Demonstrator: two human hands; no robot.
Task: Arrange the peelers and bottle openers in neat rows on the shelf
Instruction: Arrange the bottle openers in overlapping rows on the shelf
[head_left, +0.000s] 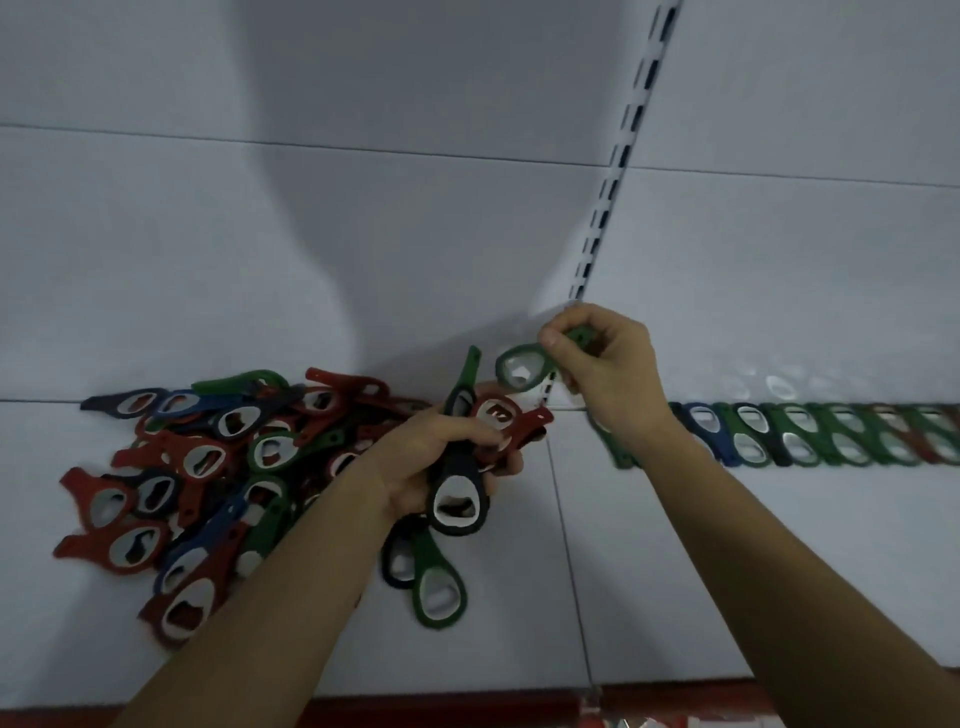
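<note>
A loose pile of red, blue, green and black bottle openers (208, 462) lies on the white shelf (675, 571) at the left. My left hand (441, 457) grips a bunch of openers, with a black one (458, 501) hanging down and a red one (506, 415) and a green handle sticking up. My right hand (608, 364) pinches a single green opener (522, 368) by its handle, held in the air above the shelf's back edge. A neat overlapping row of openers (810, 434) runs along the back at the right. Two openers, green (439, 587) and black, lie under my left wrist.
A slotted upright rail (618, 171) runs down the white back panel between two shelf sections. A seam (566, 545) splits the shelf surface. The red front edge (467, 709) of the shelf runs along the bottom.
</note>
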